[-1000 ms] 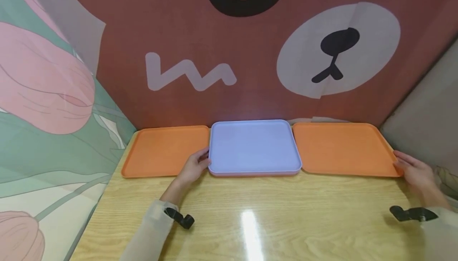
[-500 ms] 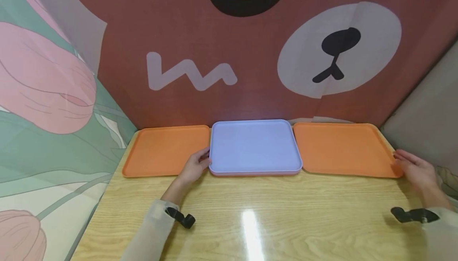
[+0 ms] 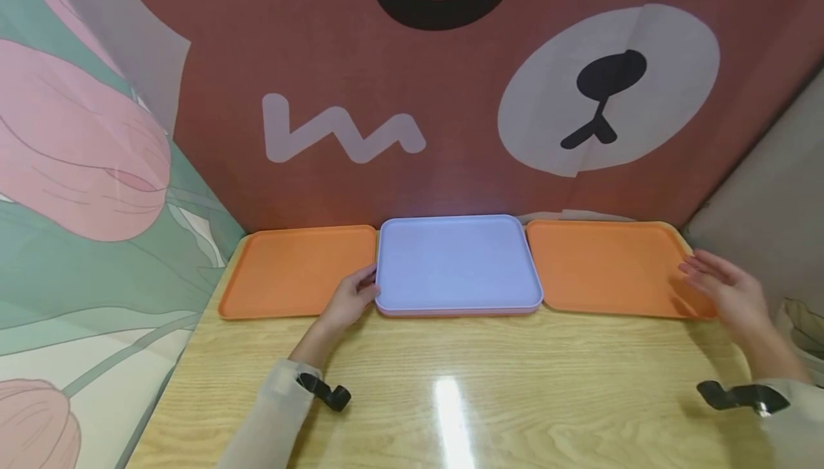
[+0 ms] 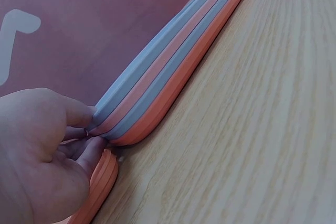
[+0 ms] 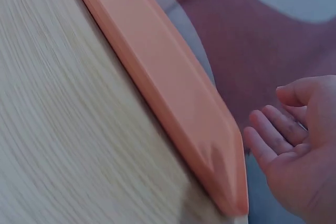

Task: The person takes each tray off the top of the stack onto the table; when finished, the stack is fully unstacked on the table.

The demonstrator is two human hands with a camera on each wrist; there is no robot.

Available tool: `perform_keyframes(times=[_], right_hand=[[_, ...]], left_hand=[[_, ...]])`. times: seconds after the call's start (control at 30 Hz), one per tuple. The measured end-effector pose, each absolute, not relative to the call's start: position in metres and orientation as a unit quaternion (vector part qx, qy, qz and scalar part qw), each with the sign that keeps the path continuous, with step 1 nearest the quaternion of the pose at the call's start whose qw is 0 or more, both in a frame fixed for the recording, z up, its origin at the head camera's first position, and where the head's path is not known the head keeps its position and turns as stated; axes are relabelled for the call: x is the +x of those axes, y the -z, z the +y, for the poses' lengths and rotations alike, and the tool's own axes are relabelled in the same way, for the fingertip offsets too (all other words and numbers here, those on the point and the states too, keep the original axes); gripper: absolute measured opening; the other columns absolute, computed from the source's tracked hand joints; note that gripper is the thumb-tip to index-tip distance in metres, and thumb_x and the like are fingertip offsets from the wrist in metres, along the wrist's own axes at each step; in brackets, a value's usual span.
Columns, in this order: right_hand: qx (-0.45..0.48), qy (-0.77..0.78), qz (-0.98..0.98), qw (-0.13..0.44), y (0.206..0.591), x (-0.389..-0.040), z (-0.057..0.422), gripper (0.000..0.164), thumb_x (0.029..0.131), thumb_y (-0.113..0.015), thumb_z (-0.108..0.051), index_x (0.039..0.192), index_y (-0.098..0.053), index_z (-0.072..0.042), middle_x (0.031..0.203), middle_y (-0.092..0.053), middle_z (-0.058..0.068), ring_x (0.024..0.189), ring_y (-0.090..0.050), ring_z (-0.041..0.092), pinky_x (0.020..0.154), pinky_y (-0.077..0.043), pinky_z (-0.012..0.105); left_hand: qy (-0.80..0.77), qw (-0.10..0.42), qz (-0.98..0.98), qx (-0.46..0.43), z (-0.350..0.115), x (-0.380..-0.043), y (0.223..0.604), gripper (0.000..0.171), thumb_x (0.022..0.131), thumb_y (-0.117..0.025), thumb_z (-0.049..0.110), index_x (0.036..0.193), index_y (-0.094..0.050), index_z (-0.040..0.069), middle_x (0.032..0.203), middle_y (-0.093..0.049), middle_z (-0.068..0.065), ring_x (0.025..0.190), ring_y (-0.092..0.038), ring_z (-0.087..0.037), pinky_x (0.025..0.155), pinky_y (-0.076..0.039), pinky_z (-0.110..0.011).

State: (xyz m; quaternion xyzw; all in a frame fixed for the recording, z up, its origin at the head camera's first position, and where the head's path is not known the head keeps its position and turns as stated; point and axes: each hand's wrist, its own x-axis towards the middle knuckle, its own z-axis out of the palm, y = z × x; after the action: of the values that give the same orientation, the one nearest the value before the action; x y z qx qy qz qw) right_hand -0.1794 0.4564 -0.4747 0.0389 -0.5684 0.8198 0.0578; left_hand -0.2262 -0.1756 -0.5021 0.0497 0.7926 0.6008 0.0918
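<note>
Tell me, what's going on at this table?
A person is handling trays on a wooden table. Their left hand has its fingers touching the left edge of a stack of blue, pink and orange trays, blue on top. Their right hand is by the outer end of the right orange tray, with nothing in its grip. A left orange tray lies on the stack's other side, so the stack sits between them.

decorated indoor corner (image 3: 242,230), cartoon backdrop (image 3: 463,183), table (image 3: 579,383)
</note>
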Motion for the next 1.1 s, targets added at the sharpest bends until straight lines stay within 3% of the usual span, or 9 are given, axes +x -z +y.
perform_keyframes(times=[0.03,0.13,0.37,0.53,0.7,0.77,0.97,1.1], right_hand=[[0.058,-0.826,-0.558,0.048,0.473,-0.180,0.451,0.046,0.103,-0.039,0.015,0.123,-0.070,-0.013,0.113,-0.075,0.000,0.101,-0.072,0.009,0.082,-0.057,0.020],[0.096,-0.811,-0.576,0.037,0.472,-0.184,0.434,0.048,0.103,-0.037,0.015,0.129,-0.066,-0.012,0.119,-0.073,-0.001,0.106,-0.071,0.009,0.085,-0.056,0.020],[0.116,-0.726,-0.678,0.012,0.470,-0.193,0.391,0.042,0.104,-0.047,0.007,0.140,-0.055,-0.015,0.124,-0.069,-0.008,0.108,-0.068,0.004,0.087,-0.054,0.017],[0.128,-0.637,-0.761,0.001,0.469,-0.196,0.360,0.045,0.105,-0.053,-0.003,0.150,-0.045,-0.004,0.124,-0.067,-0.014,0.109,-0.066,0.000,0.087,-0.053,0.015],[0.121,-0.596,-0.794,-0.008,0.473,-0.197,0.331,0.050,0.105,-0.056,-0.009,0.149,-0.040,0.010,0.121,-0.066,-0.017,0.108,-0.067,0.000,0.086,-0.055,0.017],[0.110,-0.587,-0.802,-0.018,0.474,-0.197,0.320,0.053,0.105,-0.058,-0.013,0.148,-0.040,0.013,0.123,-0.067,-0.012,0.107,-0.067,0.001,0.086,-0.055,0.018],[0.098,-0.577,-0.810,-0.041,0.477,-0.201,0.288,0.056,0.104,-0.060,-0.017,0.147,-0.040,0.015,0.136,-0.055,0.033,0.107,-0.066,0.001,0.086,-0.056,0.020],[0.088,-0.586,-0.804,-0.052,0.481,-0.204,0.274,0.053,0.104,-0.059,-0.010,0.145,-0.040,0.018,0.135,-0.051,0.042,0.098,-0.065,-0.001,0.081,-0.059,0.024]], left_hand=[[-0.598,0.089,0.795,0.050,-0.175,-0.226,0.502,0.053,0.103,-0.055,0.001,0.154,-0.039,-0.002,0.149,-0.049,-0.024,0.136,-0.048,-0.034,0.109,-0.046,-0.044],[-0.595,0.085,0.798,0.053,-0.175,-0.226,0.502,0.053,0.103,-0.055,0.002,0.153,-0.039,-0.003,0.148,-0.050,-0.024,0.136,-0.049,-0.035,0.108,-0.046,-0.044],[-0.594,0.088,0.799,0.042,-0.175,-0.227,0.500,0.053,0.104,-0.056,0.003,0.154,-0.040,-0.002,0.150,-0.049,-0.022,0.138,-0.047,-0.033,0.110,-0.044,-0.045],[-0.598,0.083,0.796,0.036,-0.175,-0.229,0.499,0.053,0.102,-0.058,0.004,0.152,-0.041,-0.003,0.149,-0.050,-0.023,0.137,-0.048,-0.034,0.110,-0.045,-0.045],[-0.603,0.073,0.794,0.035,-0.173,-0.230,0.499,0.057,0.097,-0.065,0.001,0.149,-0.044,-0.007,0.143,-0.054,-0.027,0.131,-0.054,-0.037,0.107,-0.048,-0.045],[-0.599,0.072,0.797,0.024,-0.170,-0.231,0.498,0.059,0.095,-0.068,0.002,0.148,-0.046,-0.006,0.139,-0.057,-0.026,0.128,-0.056,-0.036,0.105,-0.049,-0.044],[-0.562,0.058,0.825,-0.006,-0.160,-0.235,0.492,0.059,0.090,-0.073,0.000,0.144,-0.051,-0.006,0.126,-0.065,-0.024,0.117,-0.062,-0.034,0.096,-0.055,-0.041],[-0.540,0.040,0.841,-0.004,-0.155,-0.236,0.488,0.054,0.087,-0.070,-0.008,0.139,-0.054,-0.011,0.117,-0.067,-0.027,0.110,-0.064,-0.036,0.089,-0.057,-0.039]])
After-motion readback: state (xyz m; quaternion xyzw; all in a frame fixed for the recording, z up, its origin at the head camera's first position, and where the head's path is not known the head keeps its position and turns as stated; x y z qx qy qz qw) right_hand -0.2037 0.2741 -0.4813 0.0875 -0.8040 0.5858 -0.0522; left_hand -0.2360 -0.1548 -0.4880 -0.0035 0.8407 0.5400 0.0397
